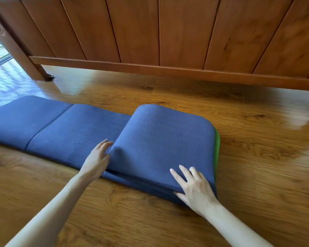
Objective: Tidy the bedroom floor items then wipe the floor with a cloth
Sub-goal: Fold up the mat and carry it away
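You're down low over the wooden floor (pixel 239 166), both arms reaching out to the blue mat (pixel 78 129) that stretches across it from the left. Its right end is folded over into a thick stack of layers, and a sliver of green edge (pixel 217 148) peeks out at the stack's far right side. Your left hand (pixel 97 159) sits at the rounded fold, fingers straight and relaxed, touching the side of the folded flap where it meets the flat part of the mat. Your right hand (pixel 194 188) lies on the near right corner of the stack, fingers spread flat over the top layer and the thumb down along the near edge of the layers; it presses rather than grips. The two hands are well apart, one at each side of the folded section. The unfolded part shows a crease line partway along. Beyond the mat stands a wooden bed frame (pixel 168 32), its panelled side and one leg at the left; bright light reflects off the floor at the far left.
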